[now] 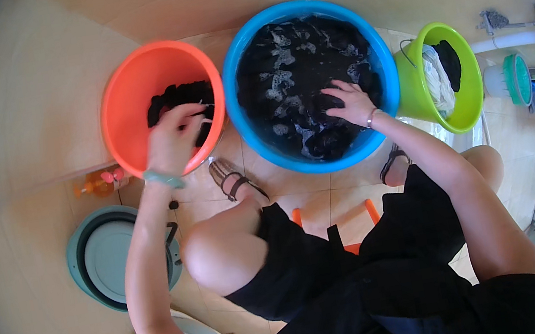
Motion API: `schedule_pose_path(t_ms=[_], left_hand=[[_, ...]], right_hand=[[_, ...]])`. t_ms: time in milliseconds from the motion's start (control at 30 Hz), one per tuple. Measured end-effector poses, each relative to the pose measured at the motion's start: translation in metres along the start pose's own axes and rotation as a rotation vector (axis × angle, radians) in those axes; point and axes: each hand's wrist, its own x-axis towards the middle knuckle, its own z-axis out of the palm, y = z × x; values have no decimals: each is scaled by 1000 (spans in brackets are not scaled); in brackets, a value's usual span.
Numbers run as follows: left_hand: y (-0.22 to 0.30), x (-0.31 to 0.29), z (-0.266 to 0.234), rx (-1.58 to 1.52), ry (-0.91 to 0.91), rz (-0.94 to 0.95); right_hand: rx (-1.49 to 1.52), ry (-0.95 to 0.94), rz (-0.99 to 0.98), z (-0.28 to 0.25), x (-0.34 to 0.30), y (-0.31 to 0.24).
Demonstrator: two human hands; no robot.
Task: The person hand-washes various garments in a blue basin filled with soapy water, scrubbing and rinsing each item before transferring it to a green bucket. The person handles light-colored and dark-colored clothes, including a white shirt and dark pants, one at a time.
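Observation:
My left hand [172, 140] is over the near side of the orange bucket [125, 109], slightly blurred, with a gap between thumb and fingers and nothing visible in it. Bunched black cloth [171, 97] lies inside that bucket, just beyond my fingers. In the middle stands a large blue tub [241, 129], full of dark water and soaked black clothes [279, 112] with patches of white suds. Over the right part of the tub my right hand [355, 106] spreads its fingers, at or just above the wet surface. Whether the fingertips touch the cloth I cannot tell.
A lime-green bucket [414, 87] on the right contains white cloth [439, 85] and black cloth [451, 65]. At the left, a grey-green basin [112, 253] rests near the wall. An orange stool [371, 212] shows between my legs. Tiled floor [302, 205] lies around my sandaled feet.

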Motion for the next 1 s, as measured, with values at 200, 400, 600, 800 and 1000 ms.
schedule_pose_path(t_ms=[200, 400, 600, 800, 1000], left_hand=[[14, 52, 179, 538, -620, 21], [-13, 76, 303, 705, -503, 54], [-87, 105, 355, 728, -598, -177], [-127, 120, 375, 536, -457, -70], [-33, 74, 334, 91, 226, -94]], right_hand=[[-177, -144, -13, 24, -21, 27], [-252, -164, 143, 63, 19, 54], [-113, -346, 220, 81, 76, 61], [28, -55, 148, 123, 93, 96], [313, 85, 146, 28, 71, 54]])
